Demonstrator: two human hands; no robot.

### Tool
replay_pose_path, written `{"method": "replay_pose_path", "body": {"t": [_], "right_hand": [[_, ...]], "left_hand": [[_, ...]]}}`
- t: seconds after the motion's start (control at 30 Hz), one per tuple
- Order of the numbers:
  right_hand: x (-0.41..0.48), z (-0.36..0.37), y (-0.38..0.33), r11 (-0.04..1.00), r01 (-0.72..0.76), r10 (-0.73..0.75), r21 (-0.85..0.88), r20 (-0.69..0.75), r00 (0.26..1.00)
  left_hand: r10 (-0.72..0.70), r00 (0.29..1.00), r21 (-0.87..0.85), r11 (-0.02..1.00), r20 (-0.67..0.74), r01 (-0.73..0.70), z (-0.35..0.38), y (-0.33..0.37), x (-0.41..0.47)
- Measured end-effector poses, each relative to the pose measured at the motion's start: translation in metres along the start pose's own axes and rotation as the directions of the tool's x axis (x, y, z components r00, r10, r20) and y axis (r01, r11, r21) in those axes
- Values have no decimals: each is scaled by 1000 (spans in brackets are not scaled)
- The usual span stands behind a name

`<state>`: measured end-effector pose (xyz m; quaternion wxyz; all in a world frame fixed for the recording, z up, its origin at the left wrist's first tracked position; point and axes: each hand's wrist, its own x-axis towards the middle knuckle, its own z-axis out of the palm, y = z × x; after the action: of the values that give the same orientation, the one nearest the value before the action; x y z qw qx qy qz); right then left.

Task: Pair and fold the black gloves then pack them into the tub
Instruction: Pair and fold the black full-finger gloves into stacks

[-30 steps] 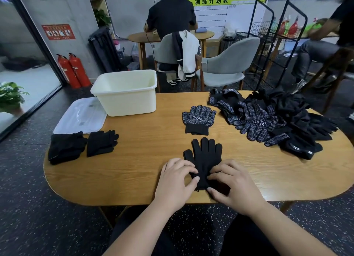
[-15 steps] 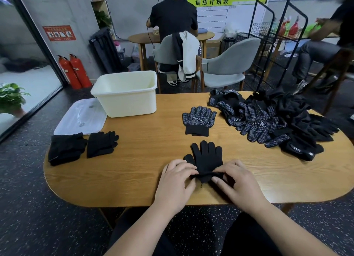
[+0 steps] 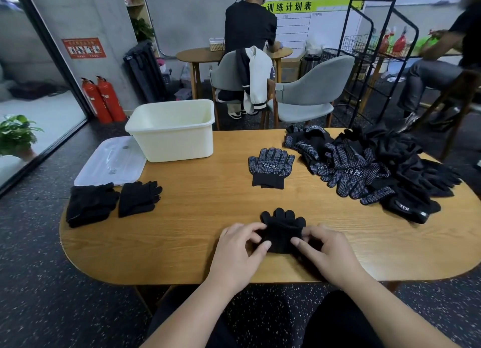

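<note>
Folding black gloves [image 3: 282, 233] on a wooden table [image 3: 208, 217].
Left hand [image 3: 239, 248] and right hand [image 3: 330, 254] fingers [image 3: 247, 229] pinch them; tub [image 3: 169, 149], chairs [image 3: 307, 97] beyond.

left hand [image 3: 238, 248] pinching, right hand [image 3: 330, 250] pinching

Black gloves [image 3: 282, 230], white-dotted glove [image 3: 271, 165], cream tub [image 3: 170, 139], tan wooden table [image 3: 208, 217].

We're in a shared office or training room: at 12 o'clock a whiteboard chart [image 3: 299, 27] with a green header hangs on the wall, and a person [image 3: 250, 27] sits at a small round table [image 3: 197, 54] before it. Red fire extinguishers [image 3: 104, 100] and a safety notice [image 3: 83, 48] stand at 10 o'clock against bare concrete. Grey chairs [image 3: 307, 92] and a black wire rack [image 3: 358, 43] sit at 1 o'clock, with black gloves [image 3: 390, 165] heaped on the wooden worktable [image 3: 208, 217] at 2 o'clock.
</note>
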<state>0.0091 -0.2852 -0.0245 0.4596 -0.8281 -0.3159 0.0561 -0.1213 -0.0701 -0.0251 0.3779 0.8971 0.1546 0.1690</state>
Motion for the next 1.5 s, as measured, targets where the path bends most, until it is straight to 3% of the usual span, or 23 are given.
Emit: {"method": "replay_pose_path", "body": {"t": [0.17,0.53,0.73,0.87,1.03,1.1,1.27,1.5], "right_hand": [[5,1,1,995,-99,98,25,18,995],[13,6,1,986,-154,151,-61,-60,987],[14,11,-4,975,-167,143,-147,-162,976],[13,18,-5,971,-176,132,-161,-253,959],[6,26,-4,923,-116,-13,-368,-331,944],[6,29,-1,857,-67,-97,-510,-289,952],[17,30,1,720,-45,90,-693,30,995],[20,27,-3,723,-53,151,-689,83,985]], "left_hand": [[-28,999,-18,999,35,28,-2,5,2],[17,996,95,995,89,-25,0,5,1],[169,971,217,955,172,-204,0,8,-1],[162,961,268,938,226,-221,1,8,-4],[239,877,439,792,417,-425,1,15,-3],[243,837,472,733,491,-489,3,16,-2],[197,803,506,687,562,-522,8,14,1],[184,813,496,711,552,-498,9,14,3]]}}
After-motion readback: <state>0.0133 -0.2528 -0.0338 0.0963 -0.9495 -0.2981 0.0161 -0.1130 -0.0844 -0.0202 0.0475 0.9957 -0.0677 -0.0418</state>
